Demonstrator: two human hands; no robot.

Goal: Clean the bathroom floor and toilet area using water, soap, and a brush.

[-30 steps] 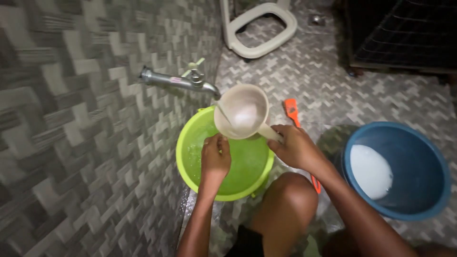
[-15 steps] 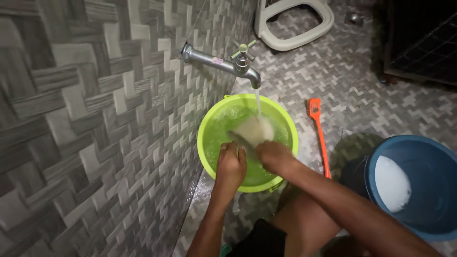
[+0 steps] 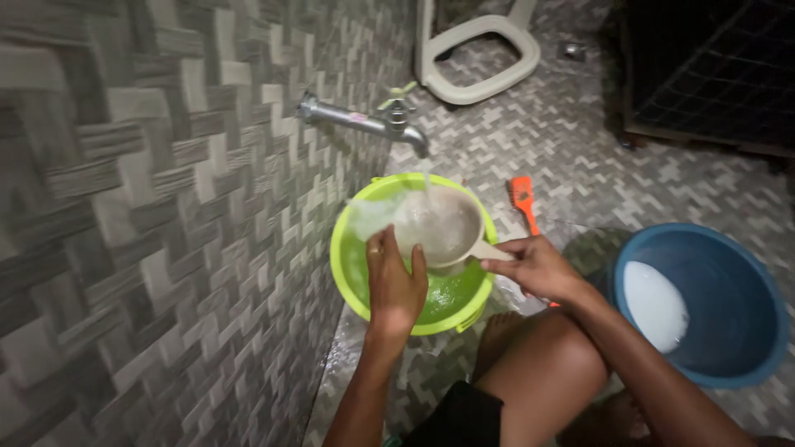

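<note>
Dipper point(image 3: 437, 225) under tap point(image 3: 377, 122), right hand point(image 3: 538, 266) grip on handle.

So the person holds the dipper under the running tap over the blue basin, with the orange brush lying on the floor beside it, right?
Not quite. The head view shows the dipper under the tap over the green basin, not the blue basin, which sits off to the side. The orange brush does lie on the floor beside the green one.

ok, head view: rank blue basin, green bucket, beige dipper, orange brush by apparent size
1. blue basin, though the green bucket looks nearly as wide and sits farther off, so the top two are unsure.
2. green bucket.
3. beige dipper.
4. orange brush, partly hidden by the right hand.
</note>
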